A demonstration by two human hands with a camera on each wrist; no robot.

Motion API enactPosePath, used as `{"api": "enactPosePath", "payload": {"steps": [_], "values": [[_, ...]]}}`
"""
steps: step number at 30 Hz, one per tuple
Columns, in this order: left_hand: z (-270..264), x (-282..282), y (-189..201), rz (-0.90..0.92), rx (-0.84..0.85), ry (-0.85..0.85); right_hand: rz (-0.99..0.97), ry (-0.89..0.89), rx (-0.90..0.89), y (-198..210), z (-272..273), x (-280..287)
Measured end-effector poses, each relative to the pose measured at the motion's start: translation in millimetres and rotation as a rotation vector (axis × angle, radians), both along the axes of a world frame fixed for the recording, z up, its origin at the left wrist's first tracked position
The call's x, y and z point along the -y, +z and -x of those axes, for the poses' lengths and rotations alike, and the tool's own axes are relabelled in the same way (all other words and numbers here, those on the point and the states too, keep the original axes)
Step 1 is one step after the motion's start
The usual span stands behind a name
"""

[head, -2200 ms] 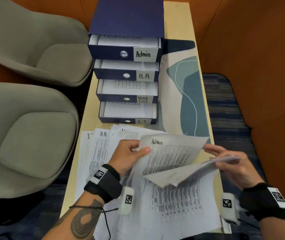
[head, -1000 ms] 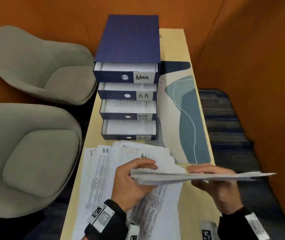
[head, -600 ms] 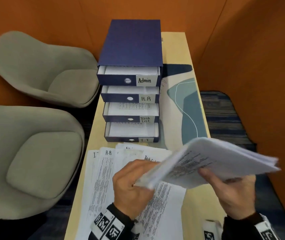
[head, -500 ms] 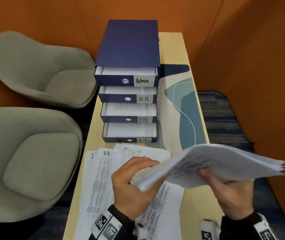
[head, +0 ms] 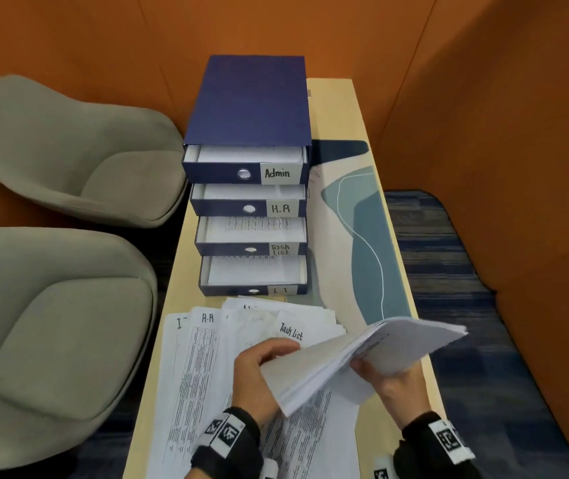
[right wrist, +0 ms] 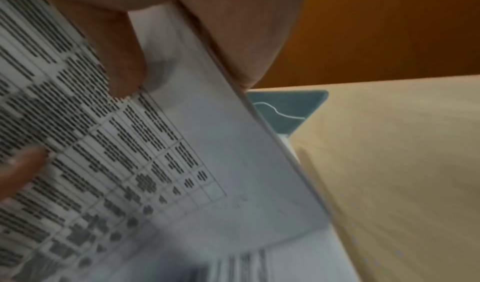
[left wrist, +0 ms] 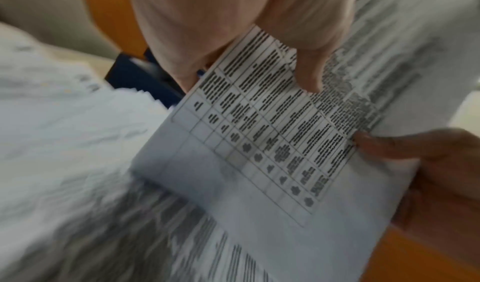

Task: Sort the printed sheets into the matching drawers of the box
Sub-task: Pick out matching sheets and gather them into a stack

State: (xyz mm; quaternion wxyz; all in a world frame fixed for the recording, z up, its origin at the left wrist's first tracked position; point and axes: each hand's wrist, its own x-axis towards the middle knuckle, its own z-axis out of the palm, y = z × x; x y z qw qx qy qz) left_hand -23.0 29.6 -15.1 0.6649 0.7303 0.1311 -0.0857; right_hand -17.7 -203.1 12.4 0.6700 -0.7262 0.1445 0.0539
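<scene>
A dark blue drawer box [head: 252, 102] stands at the table's far end with four drawers pulled out stepwise: Admin [head: 278, 173], H.R [head: 280, 209], Task List [head: 280, 249] and I.T [head: 280, 290]. Each holds white paper. Both hands hold a thick stack of printed sheets [head: 390, 344] above the table, tilted down towards me. My left hand [head: 259, 368] grips its near left corner, thumb on the printed table [left wrist: 259, 142]. My right hand [head: 393, 382] holds the stack from below, thumb on the print [right wrist: 182, 163]. Loose sheets [head: 203, 357] headed I.T, H.R and Task List lie fanned beneath.
Two grey armchairs [head: 68, 160] [head: 55, 340] stand close along the table's left edge. A cream and teal desk mat [head: 362, 243] lies right of the box. Orange partition walls [head: 501, 133] close the back and right. Striped blue carpet [head: 449, 271] runs along the right.
The stack, held flat and edge-on a second ago, has tipped so its near left corner points down. Both hands keep hold of it and have barely shifted.
</scene>
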Motion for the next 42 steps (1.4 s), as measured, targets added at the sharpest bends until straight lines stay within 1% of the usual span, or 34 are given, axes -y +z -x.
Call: {"api": "enactPosePath", "payload": {"steps": [3, 4, 7, 8, 11, 12, 14, 17, 22, 26, 29, 31, 33, 34, 35, 37, 39, 40, 42], "values": [[-17, -2, 15, -0.088, 0.050, -0.083, 0.008, -0.009, -0.032, 15, -22, 5], [-23, -4, 27, -0.108, 0.040, -0.095, 0.006, 0.012, -0.032, 23, -31, 7], [-41, -22, 46, -0.129, -0.037, -0.173, -0.012, 0.099, -0.027, 47, -61, 5], [-48, -30, 53, -0.127, -0.046, -0.172, -0.017, 0.147, -0.030, 56, -71, 1], [-70, -56, 69, -0.020, -0.107, -0.084, -0.091, 0.301, -0.089, 73, -92, -13], [-78, -64, 76, 0.017, -0.118, -0.052, -0.094, 0.321, -0.109, 78, -97, -19], [-92, -80, 96, 0.099, -0.103, -0.021, -0.089, 0.305, -0.113, 90, -110, -36], [-103, -103, 130, 0.213, -0.108, -0.021, -0.101, 0.267, -0.094, 115, -133, -63], [-110, -128, 177, 0.260, -0.055, -0.017, -0.090, 0.276, -0.076, 157, -155, -86], [-108, -133, 199, 0.344, -0.013, -0.054, -0.185, 0.271, -0.072, 171, -155, -85], [-119, -134, 202, 0.395, -0.023, -0.015, -0.115, 0.279, -0.096, 174, -173, -92], [-131, -131, 200, 0.437, -0.111, 0.045, 0.041, 0.291, -0.141, 174, -185, -100], [-136, -130, 200, 0.482, -0.218, 0.070, 0.220, 0.329, -0.158, 174, -190, -107], [-138, -130, 199, 0.501, -0.254, 0.070, 0.266, 0.327, -0.158, 173, -192, -107], [-139, -131, 200, 0.526, -0.283, 0.070, 0.268, 0.307, -0.158, 172, -192, -107], [-142, -136, 199, 0.587, -0.312, 0.078, 0.214, 0.244, -0.169, 170, -192, -106], [-150, -143, 198, 0.609, -0.329, 0.071, 0.125, 0.154, -0.212, 167, -195, -106], [-154, -146, 198, 0.620, -0.338, 0.057, 0.013, 0.099, -0.249, 166, -196, -108], [-164, -153, 198, 0.667, -0.343, 0.035, -0.287, 0.023, -0.298, 166, -201, -114]]}}
